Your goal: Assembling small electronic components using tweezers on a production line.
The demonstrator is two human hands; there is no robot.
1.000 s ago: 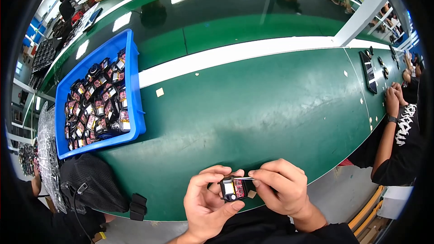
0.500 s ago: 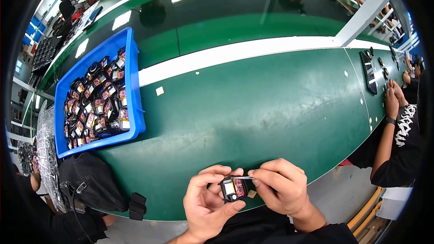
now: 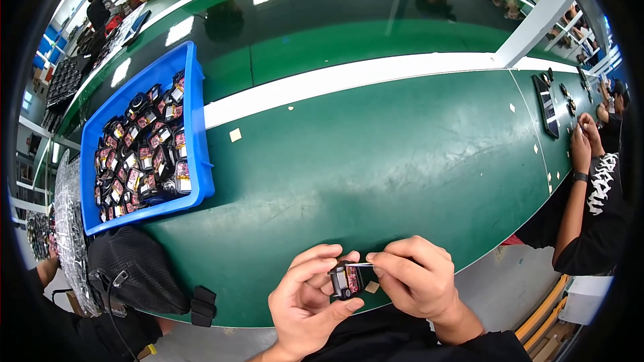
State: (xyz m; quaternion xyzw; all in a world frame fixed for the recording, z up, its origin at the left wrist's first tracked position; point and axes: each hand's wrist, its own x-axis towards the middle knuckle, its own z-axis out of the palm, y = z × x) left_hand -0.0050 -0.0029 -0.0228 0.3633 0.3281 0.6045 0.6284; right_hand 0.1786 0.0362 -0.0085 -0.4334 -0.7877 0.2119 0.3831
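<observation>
a small black device [image 3: 347,283] with a red board sits at the frame's lower centre, grasped between fingers and thumb of the left grip [image 3: 303,300]. the right grip [image 3: 417,280] pinches a thin pale tool [image 3: 361,265] at the device's upper edge. beyond spreads a green surface [image 3: 376,174]; at frame left, a blue bin [image 3: 197,117] holds similar devices [image 3: 145,153].

The small black device housing [image 3: 346,284] is resting tilted in the left hand [image 3: 303,296], its open face exposing a red circuit board [image 3: 353,277]. A thin silver tool [image 3: 360,265], pinched by the right hand [image 3: 417,277], is lying nearly level at the housing's upper edge.
</observation>
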